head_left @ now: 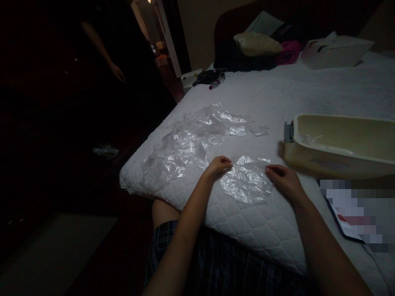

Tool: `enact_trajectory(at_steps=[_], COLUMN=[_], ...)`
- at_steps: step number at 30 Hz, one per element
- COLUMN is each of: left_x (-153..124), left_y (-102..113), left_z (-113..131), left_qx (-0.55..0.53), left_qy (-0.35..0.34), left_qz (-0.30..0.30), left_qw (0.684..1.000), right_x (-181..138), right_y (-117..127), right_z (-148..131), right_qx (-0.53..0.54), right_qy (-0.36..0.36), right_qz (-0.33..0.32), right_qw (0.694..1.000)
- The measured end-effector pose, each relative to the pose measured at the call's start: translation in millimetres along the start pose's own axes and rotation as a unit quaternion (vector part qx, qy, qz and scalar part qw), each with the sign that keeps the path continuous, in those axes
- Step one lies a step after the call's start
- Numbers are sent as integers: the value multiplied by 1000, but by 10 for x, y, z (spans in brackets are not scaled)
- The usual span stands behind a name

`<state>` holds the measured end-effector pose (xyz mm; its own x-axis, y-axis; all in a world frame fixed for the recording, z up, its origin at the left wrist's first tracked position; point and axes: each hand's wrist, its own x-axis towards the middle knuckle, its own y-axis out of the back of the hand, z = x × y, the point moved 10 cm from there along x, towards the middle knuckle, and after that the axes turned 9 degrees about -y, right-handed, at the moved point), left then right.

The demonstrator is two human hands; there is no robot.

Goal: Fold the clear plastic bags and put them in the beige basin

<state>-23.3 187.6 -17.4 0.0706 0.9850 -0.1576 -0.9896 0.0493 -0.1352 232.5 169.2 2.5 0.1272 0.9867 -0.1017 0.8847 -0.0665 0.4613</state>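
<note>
A small clear plastic bag (247, 183), crinkled and shiny, is stretched between my two hands over the white quilted bed. My left hand (218, 165) pinches its upper left edge between thumb and fingers. At the upper right edge, my right hand (285, 180) grips the plastic with thumb and fingertips. Several more clear plastic bags (193, 142) lie spread and overlapping on the mattress beyond my left hand. To the right of my right hand stands a beige plastic bin (339, 158) with a grey latch and some clear plastic inside.
A partly blurred flat item (342, 222) lies by my right forearm. Farther back on the bed (262, 90) are a bottle (217, 83), a cushion (257, 44), a pink roll (288, 52) and a white box (336, 51). Another person's hand (117, 73) shows at the dark left.
</note>
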Motion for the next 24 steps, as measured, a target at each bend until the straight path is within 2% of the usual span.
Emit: enact_trajectory(at_steps=[5,10,16,24], left_x=[-11,-34,-11,2], left_y=[-10,5,-11,41], left_z=[-42,-32,-38,-54], left_qx=[-75,-51,-75,-30], left_qy=[-26,-41,-50,-57], left_qz=[-10,-9,-22,-17], left_qw=[997,998,996,998], right_x=[-15,-22,-57,-100], right_y=[16,46,84,64], right_z=[10,2,3,-35], right_qx=[21,23,37,24], right_qy=[16,23,18,20], right_qz=[4,11,19,0], right_qw=[1000,999,999,999])
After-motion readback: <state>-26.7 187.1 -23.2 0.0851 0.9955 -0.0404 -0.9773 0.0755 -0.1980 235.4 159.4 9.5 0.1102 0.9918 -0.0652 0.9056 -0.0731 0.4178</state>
